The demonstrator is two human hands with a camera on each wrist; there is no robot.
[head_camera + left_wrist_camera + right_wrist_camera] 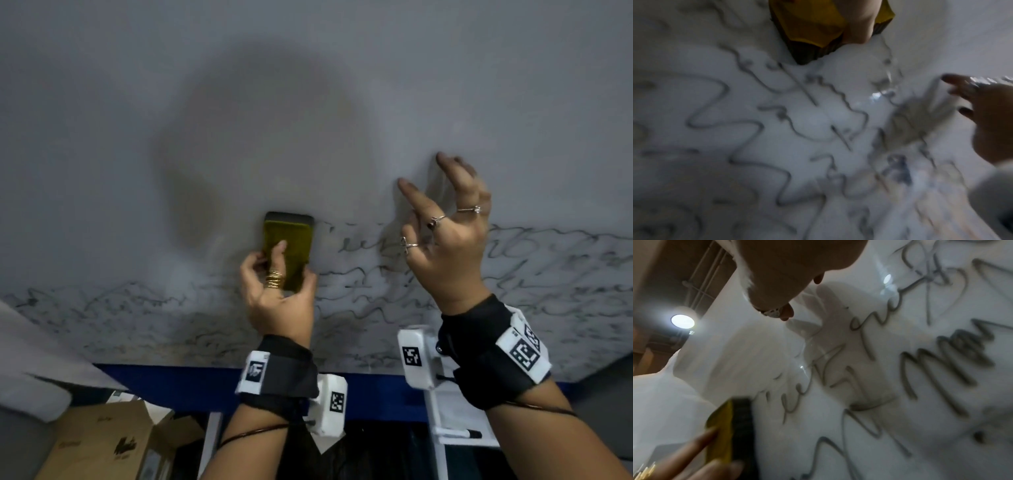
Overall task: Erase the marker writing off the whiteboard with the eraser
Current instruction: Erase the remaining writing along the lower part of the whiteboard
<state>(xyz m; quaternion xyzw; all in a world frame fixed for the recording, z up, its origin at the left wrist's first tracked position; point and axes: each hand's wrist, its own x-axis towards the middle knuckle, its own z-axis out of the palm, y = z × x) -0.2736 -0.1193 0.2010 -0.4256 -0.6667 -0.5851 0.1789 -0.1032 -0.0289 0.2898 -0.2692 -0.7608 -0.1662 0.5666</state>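
Note:
A whiteboard (342, 102) fills the head view, its upper part wiped to a grey smear. Black cursive marker writing (513, 274) covers its lower band and shows up close in the wrist views (920, 369) (735, 121). My left hand (274, 284) grips a yellow eraser (287, 250) with a dark felt edge (742, 426), pressed flat on the board at the writing's upper left corner (813, 27). My right hand (445, 233) hovers by the board to the right, fingers spread and bent, fingertips (406, 186) close to the surface, holding nothing.
A blue frame edge (205, 383) runs along the board's bottom. Below it are cardboard boxes (102, 442) at the lower left and a white stand (445, 428) with a marker (466, 435) on it. A ceiling lamp (682, 321) shows beyond the board's edge.

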